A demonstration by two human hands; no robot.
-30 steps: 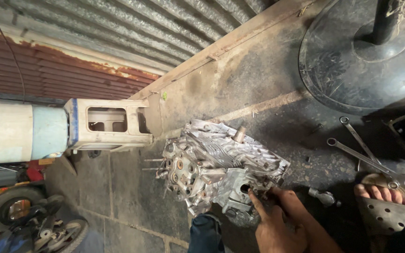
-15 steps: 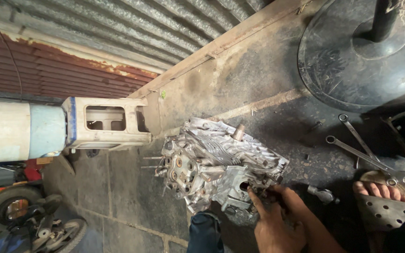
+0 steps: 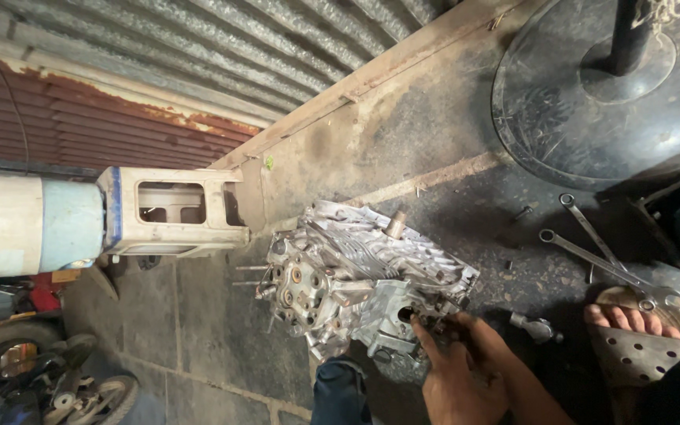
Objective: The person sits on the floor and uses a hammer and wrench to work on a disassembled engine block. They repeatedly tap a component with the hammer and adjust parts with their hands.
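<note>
**Fingers at the engine casing's near edge**

My hand (image 3: 466,378) reaches up from the bottom edge, fingers curled and pinching at a small dark fitting on the near edge of the engine casing (image 3: 364,287), beside a round hole. I cannot tell which hand it is, nor whether a second one lies under it; the wrist is cut off. The casing sits on the stained floor. Two ring spanners (image 3: 600,256) lie crossed to the casing's right, a small socket piece (image 3: 533,327) nearer it. My sandalled foot (image 3: 635,330) shows beyond, partly cropped.
</note>
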